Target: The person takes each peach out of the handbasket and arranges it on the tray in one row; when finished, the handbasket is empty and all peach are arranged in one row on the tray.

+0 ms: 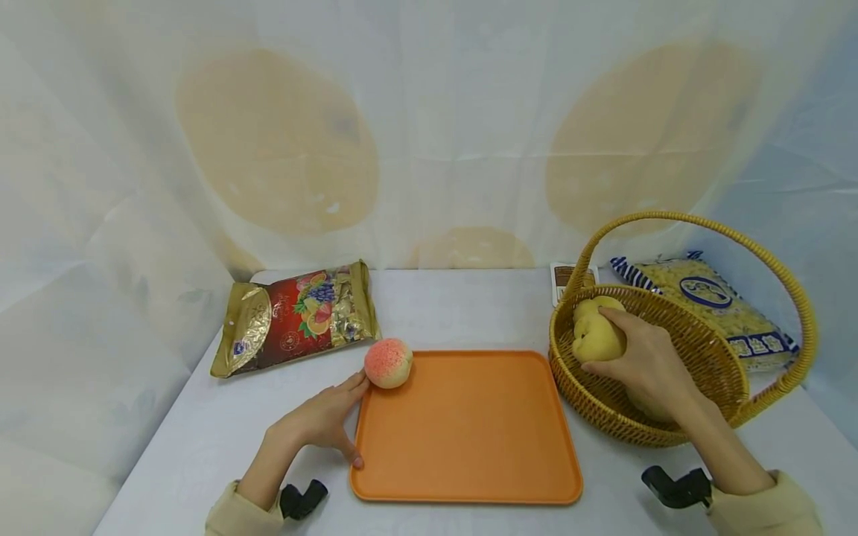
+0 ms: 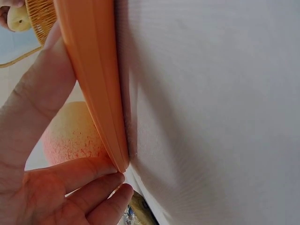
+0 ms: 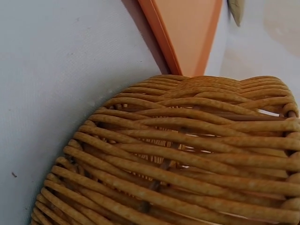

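My left hand [image 1: 322, 420] rests against the left edge of an orange tray [image 1: 469, 428], thumb and fingertips spread along the rim. A pink and cream peach [image 1: 389, 363] sits at the tray's far left corner, right by those fingertips. Over at the right, my right hand [image 1: 646, 365] reaches into a wicker basket [image 1: 710, 353] and grips a round yellow fruit [image 1: 596, 339] between thumb and fingers. Another yellow fruit [image 1: 606, 303] shows just behind it, and one more lies partly hidden under the wrist. In the right wrist view the basket's woven wall [image 3: 187, 140] hides the hand.
A red and gold fruit-print packet [image 1: 298, 316] lies beyond the tray at the left. Behind the basket are a yellow bag with blue stripes [image 1: 710, 301] and a small brown and white packet [image 1: 561, 279]. The basket's tall handle [image 1: 771, 264] arches over its right side.
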{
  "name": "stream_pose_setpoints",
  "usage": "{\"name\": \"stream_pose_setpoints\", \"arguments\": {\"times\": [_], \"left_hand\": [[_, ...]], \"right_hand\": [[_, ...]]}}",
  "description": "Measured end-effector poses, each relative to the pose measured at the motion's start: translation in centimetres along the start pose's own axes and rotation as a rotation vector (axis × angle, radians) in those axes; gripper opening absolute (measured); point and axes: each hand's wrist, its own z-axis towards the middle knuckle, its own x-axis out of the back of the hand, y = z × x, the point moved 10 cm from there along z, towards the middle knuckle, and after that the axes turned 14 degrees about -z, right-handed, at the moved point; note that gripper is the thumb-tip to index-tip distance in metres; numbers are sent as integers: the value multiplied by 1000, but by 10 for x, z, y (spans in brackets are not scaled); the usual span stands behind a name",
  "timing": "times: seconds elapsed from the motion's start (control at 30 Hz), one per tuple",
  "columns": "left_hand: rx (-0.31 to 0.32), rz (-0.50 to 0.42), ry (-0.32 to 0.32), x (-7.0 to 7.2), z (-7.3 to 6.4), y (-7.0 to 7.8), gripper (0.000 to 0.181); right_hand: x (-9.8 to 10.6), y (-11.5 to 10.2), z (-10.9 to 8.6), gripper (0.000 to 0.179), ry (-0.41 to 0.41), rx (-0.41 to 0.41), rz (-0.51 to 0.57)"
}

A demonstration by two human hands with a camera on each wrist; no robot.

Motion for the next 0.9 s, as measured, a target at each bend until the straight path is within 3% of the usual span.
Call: {"name": "stream_pose_setpoints", "arguments": {"times": [0.4, 0.9], "left_hand": [[-18, 19, 5, 0, 1, 1, 123], [-8, 15, 2, -1, 1, -1, 123]], "right_hand": [[5, -7, 0, 82, 47, 31, 22], [-2, -16, 6, 84, 12, 12, 10]]}}
